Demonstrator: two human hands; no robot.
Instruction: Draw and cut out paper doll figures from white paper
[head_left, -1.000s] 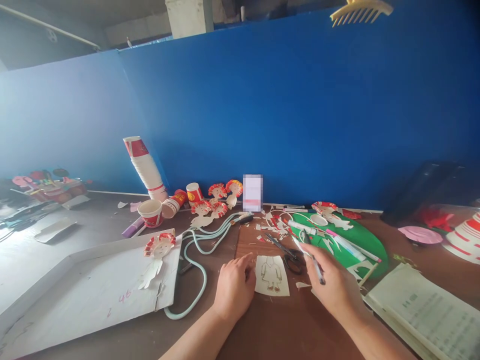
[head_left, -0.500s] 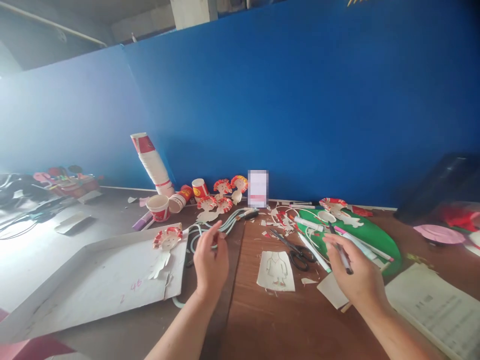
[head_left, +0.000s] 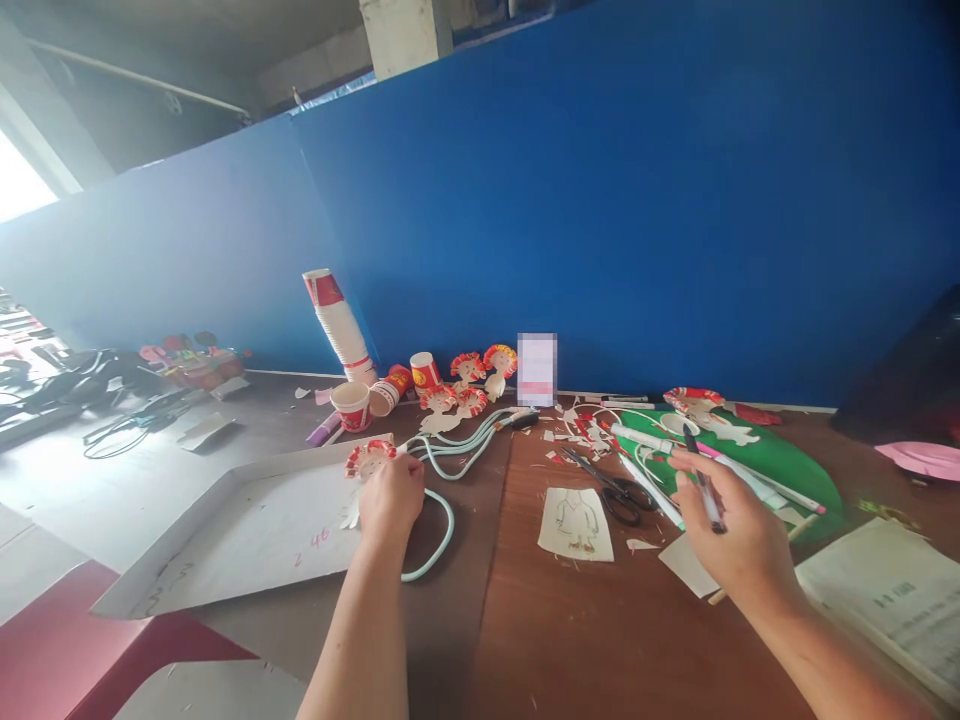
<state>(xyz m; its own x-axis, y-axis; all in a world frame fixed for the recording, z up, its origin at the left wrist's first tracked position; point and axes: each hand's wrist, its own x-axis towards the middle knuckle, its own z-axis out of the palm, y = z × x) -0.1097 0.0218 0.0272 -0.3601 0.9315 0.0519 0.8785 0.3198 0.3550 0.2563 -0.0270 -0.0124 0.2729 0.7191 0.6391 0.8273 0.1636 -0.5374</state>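
My left hand (head_left: pixel 391 492) is closed over a paper figure with a red-and-white frilled head (head_left: pixel 369 457), at the right edge of the white box lid (head_left: pixel 247 530); its fingertips are largely hidden. My right hand (head_left: pixel 724 510) holds a dark-tipped pen (head_left: pixel 705 490) above the right side of the table. Between the hands lies a paper with a drawn outfit (head_left: pixel 576 525). Black scissors (head_left: pixel 621 498) rest just behind it, beside markers (head_left: pixel 651 488) and red and white paper scraps (head_left: pixel 589 432).
Behind stand a tall cup stack (head_left: pixel 341 330), loose paper cups (head_left: pixel 351 405) and more paper figures (head_left: pixel 500 368). A pale cable (head_left: pixel 450 520) curves near my left hand. A green round sheet (head_left: pixel 787 465) and an open book (head_left: pixel 892 590) lie at right.
My left hand has moved left and down from above the cable onto the paper figure, and its fingers have closed. My right hand still holds the pen. The view has shifted left.
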